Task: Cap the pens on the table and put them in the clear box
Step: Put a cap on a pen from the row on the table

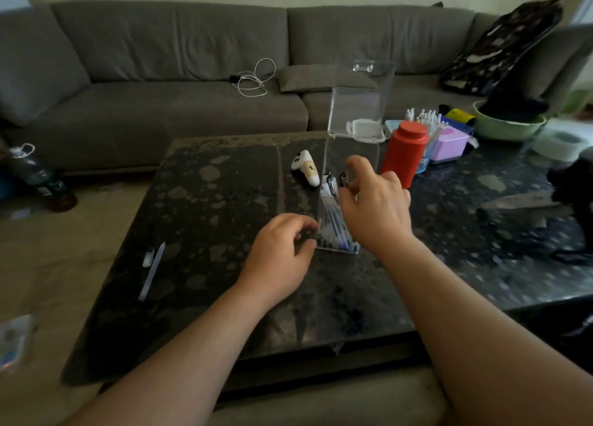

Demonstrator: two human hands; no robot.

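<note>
clear box (pixel 349 143): lid up, several pens (pixel 332 223) inside | left hand (pixel 279 255): fingers curled against its base | right hand (pixel 377 207): pinching a pen (pixel 344 179) over it

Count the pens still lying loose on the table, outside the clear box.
1: a pen lies near the table's left edge, its cap beside it. The others stand bunched inside the clear box; the hands may hide more.

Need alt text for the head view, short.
A person's right hand reaches into a tall clear plastic box of blue-capped pens on a dark speckled stone table, while the left hand touches the box's base. One clear uncapped pen and its small cap lie at the left.
</note>
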